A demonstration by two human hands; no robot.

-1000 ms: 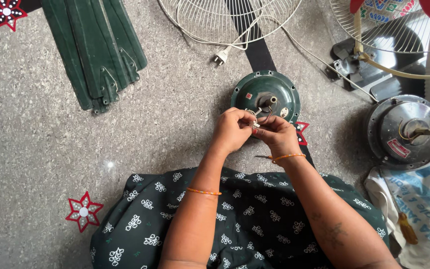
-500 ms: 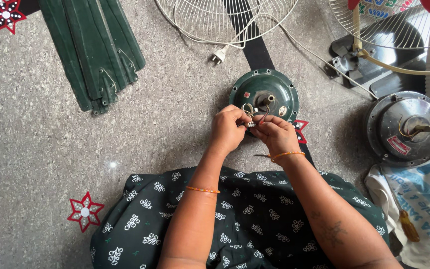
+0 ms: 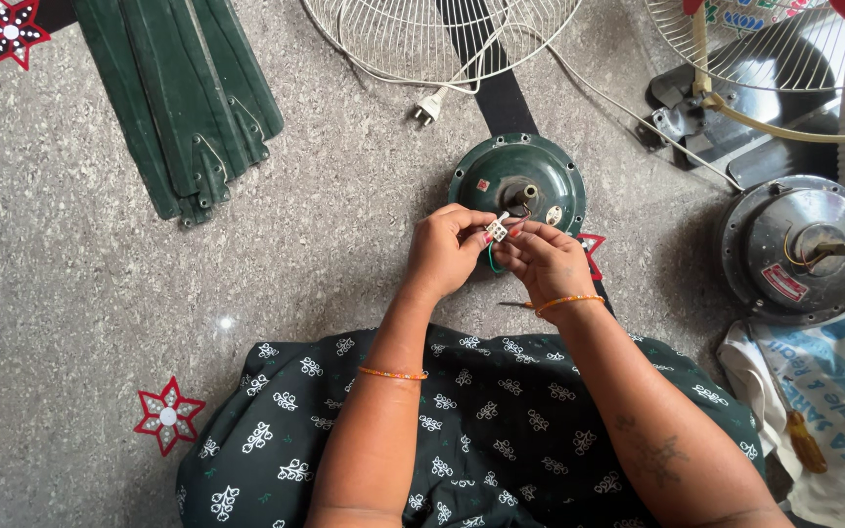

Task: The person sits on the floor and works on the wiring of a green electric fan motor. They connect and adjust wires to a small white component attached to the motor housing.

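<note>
fingers of my left hand [image 3: 447, 252] and right hand [image 3: 543, 264] pinch a small white connector [image 3: 497, 231], mostly hidden; green wire [image 3: 490, 260] dangles.

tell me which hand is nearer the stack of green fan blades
Left. The left hand is on the side toward the fan blades, which lie up and left of it; the right hand is beyond it.

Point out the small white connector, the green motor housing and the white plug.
white connector [image 3: 497, 230], head view, its body between the fingertips
green motor housing [image 3: 501, 171], head view, upper dome
white plug [image 3: 428, 108], head view, its body
</note>
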